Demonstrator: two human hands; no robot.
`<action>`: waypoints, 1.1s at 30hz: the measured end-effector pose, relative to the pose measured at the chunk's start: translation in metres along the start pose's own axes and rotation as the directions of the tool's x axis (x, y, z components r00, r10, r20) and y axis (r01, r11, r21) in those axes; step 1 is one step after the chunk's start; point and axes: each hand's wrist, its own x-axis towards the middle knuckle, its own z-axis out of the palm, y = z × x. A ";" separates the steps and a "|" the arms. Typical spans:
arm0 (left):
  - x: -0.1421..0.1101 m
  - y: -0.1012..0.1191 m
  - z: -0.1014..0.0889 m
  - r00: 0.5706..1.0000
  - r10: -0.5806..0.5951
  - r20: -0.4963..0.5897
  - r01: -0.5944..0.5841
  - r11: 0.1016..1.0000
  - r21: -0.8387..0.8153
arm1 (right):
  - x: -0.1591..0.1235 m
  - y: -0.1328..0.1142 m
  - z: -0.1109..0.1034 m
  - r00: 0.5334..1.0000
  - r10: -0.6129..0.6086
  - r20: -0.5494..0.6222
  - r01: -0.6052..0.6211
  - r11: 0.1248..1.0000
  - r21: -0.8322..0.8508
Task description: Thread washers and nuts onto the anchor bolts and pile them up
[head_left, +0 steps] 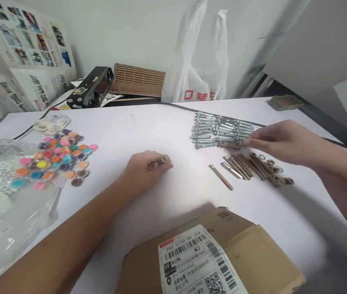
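My left hand (143, 169) is closed around a brass-coloured bolt (165, 159), whose round end points toward me; the rest is partly hidden by my fingers. At the right, my right hand (276, 139) pinches one end of a copper-coloured bolt (229, 145). That bolt lies along the near edge of a stack of silver expansion bolts (205, 127), set in rows. Closer to me are several loose brass-coloured bolts (241, 165), with one lone bolt (221, 177) apart on their left. Washers and nuts (276, 168) lie beside the loose bolts.
A cardboard box (253, 253) with a shipping label stands at the front. Colourful little paint pots (60, 157) and clear plastic wrap (14, 228) cover the left side. A small flat box (285, 102) sits back right; a white plastic bag (196, 69) stands behind the table.
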 end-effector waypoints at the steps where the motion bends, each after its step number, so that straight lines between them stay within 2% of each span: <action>1: 0.000 -0.001 0.000 1.000 0.009 0.003 -0.009 1.000 -0.006 | -0.003 -0.021 0.006 0.994 -0.072 0.080 0.069 0.996 0.051; 3: 0.000 -0.002 0.001 1.000 0.021 0.001 -0.021 0.999 -0.025 | -0.009 -0.066 0.021 0.947 -0.298 0.120 0.269 0.940 0.209; 5: -0.001 -0.002 0.002 1.000 0.027 -0.009 -0.027 0.999 -0.042 | -0.010 -0.108 0.035 0.849 -0.522 0.084 0.483 0.830 0.281; 6: -0.001 -0.003 0.002 1.000 0.023 -0.016 -0.024 0.998 -0.053 | -0.008 -0.124 0.042 0.805 -0.588 0.071 0.545 0.783 0.300; 8: -0.002 -0.003 0.002 1.000 0.011 -0.029 -0.013 0.997 -0.082 | -0.002 -0.146 0.050 0.756 -0.654 0.039 0.614 0.728 0.306; 11: -0.003 -0.003 0.003 0.999 0.012 -0.030 -0.015 0.993 -0.114 | 0.006 -0.153 0.053 0.762 -0.647 0.013 0.622 0.737 0.265; 15: -0.002 -0.004 0.004 0.997 0.044 -0.056 -0.050 0.992 -0.112 | 0.006 -0.145 0.051 0.786 -0.613 0.078 0.579 0.774 0.255; 21: -0.002 -0.004 0.004 0.998 0.027 -0.053 -0.031 0.996 -0.089 | 0.005 -0.146 0.051 0.785 -0.616 0.065 0.589 0.775 0.230; 24: -0.002 -0.004 0.003 0.999 0.003 -0.039 -0.006 0.996 -0.086 | 0.006 -0.135 0.038 0.822 -0.569 0.030 0.555 0.811 0.187; 26: -0.001 -0.005 0.003 1.000 -0.006 -0.028 0.004 0.996 -0.088 | 0.007 -0.115 0.024 0.876 -0.479 -0.050 0.482 0.870 0.106; 28: -0.001 -0.005 0.003 1.000 -0.014 -0.017 0.012 0.997 -0.083 | 0.010 -0.085 0.012 0.937 -0.339 -0.079 0.336 0.940 -0.049; 30: 0.000 -0.005 0.003 1.000 -0.019 -0.011 0.018 0.997 -0.070 | 0.013 -0.050 0.004 0.987 -0.160 -0.001 0.156 0.961 -0.228; 31: 0.000 -0.005 0.003 1.000 -0.018 -0.010 0.018 0.998 -0.063 | 0.014 -0.032 0.002 0.996 -0.078 0.031 0.084 0.954 -0.287; 33: 0.000 -0.004 0.002 1.000 -0.015 -0.012 0.014 0.999 -0.052 | 0.015 0.000 0.001 0.998 0.000 0.061 0.020 0.945 -0.325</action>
